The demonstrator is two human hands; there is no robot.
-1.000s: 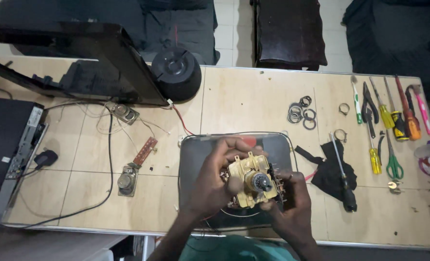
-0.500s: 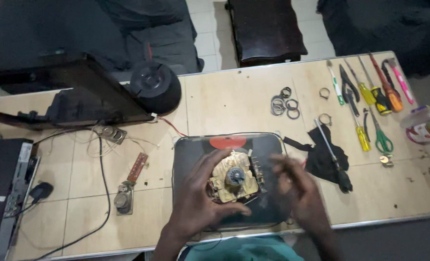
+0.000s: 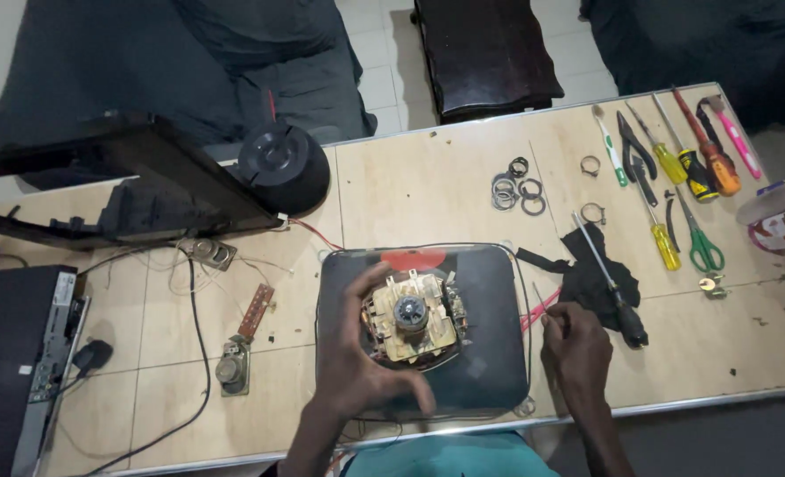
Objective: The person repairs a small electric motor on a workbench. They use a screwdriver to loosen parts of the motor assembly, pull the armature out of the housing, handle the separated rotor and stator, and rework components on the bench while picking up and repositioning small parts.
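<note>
My left hand [image 3: 357, 362] is spread open, fingers curled loosely around the left side of the beige motor assembly [image 3: 413, 318], touching its edge but not gripping it. The assembly sits upright in the middle of the dark rounded tray [image 3: 490, 371] on the desk [image 3: 410, 194], its shaft hub facing up and its windings and terminals exposed, so the stripping-down looks well under way to me, though the core is still in one piece. My right hand [image 3: 576, 353] is off to the right of the tray, pinching a thin red-handled tool [image 3: 538, 309] whose tip points back toward the assembly, just short of it. A black-handled screwdriver [image 3: 611, 284] lies on a black cloth [image 3: 591, 274] just beyond that hand.
</note>
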